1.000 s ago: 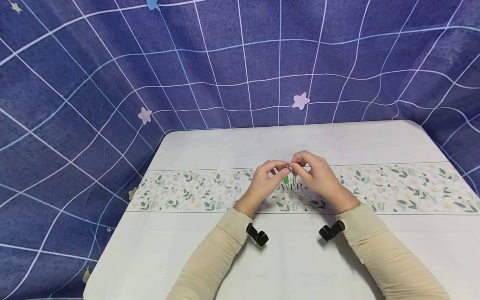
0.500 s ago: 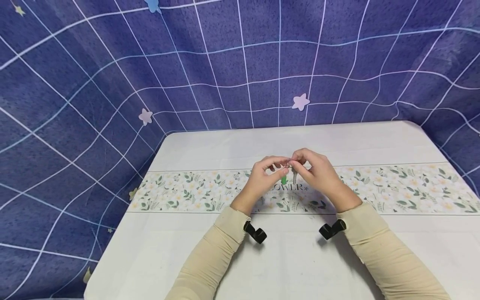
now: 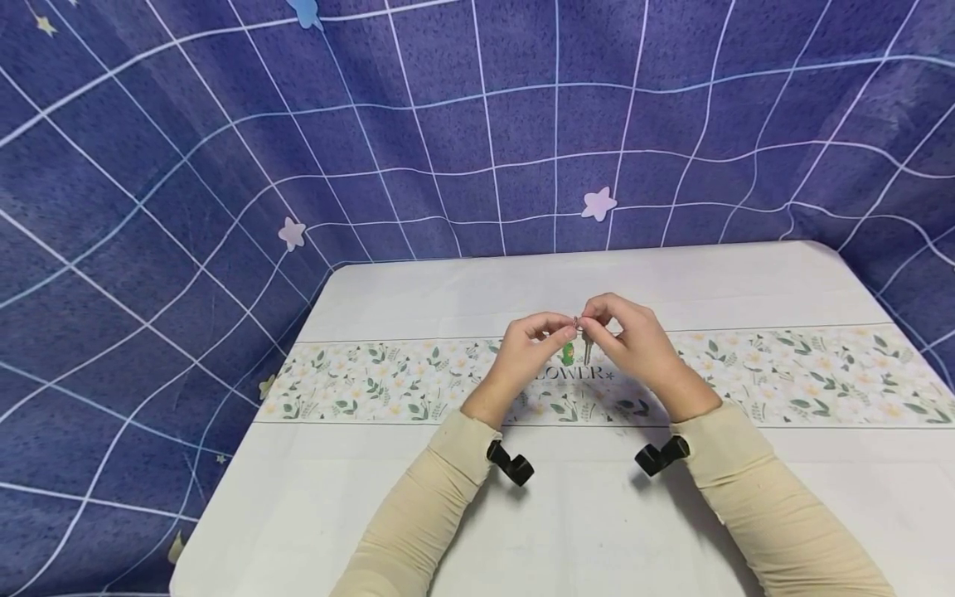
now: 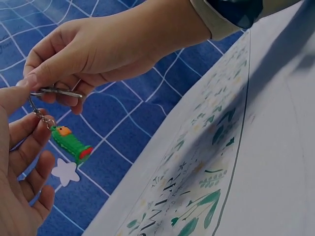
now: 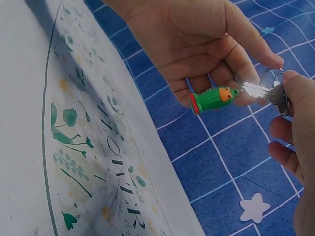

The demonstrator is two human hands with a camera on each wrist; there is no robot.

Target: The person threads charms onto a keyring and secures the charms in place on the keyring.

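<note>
Fiddling with a small key ring here, held up between our fingertips above the flowered strip of the table. Our left hand is pinching the ring between thumb and fingers, and our right hand has the key nipped up by its head. Can't tell whether the key is actually threaded on, since our fingertips cover that spot. The green charm dangles off the ring on a short chain, just beside our left fingers. It looks to us like the step is working key and ring against each other, so we'd keep the left pinch firm, steer with the right, and make small turns rather than tugging. Letting the charm hang free, away from the key, should stop the chain snagging. Thin wire probably slips easily, so we'd nudge with a nail if it fights back. Forearms low over the table ought to steady things. Past the table's far edge it's just the blue curtain with its stars.
</note>
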